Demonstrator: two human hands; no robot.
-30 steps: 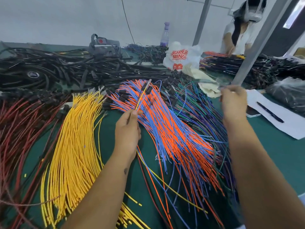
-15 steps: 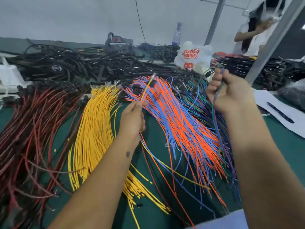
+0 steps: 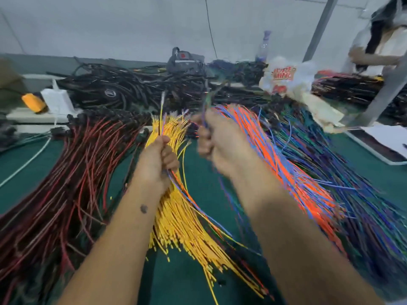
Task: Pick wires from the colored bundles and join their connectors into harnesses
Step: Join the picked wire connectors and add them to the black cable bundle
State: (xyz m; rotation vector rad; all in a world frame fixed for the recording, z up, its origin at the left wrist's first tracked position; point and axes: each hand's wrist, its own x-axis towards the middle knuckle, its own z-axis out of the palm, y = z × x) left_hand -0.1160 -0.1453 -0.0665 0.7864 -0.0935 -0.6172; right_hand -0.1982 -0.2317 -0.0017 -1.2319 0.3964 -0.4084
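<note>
Yellow wires [image 3: 176, 216] lie under the left hand [image 3: 157, 161], which grips thin wires [image 3: 161, 119]. The blurry right hand [image 3: 220, 146] pinches wires too. A bag [image 3: 286, 78] reads "MING".

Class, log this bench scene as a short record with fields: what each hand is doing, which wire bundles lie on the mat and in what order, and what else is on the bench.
left hand: grips a few picked wires, ends pointing up
right hand: blurred; grips thin dark wires, colour unclear
bundles, left to right: red-black; yellow; orange-blue; green-blue-purple
surface: green mat
behind: black cables, bottle, white bag
far right: another person
</note>
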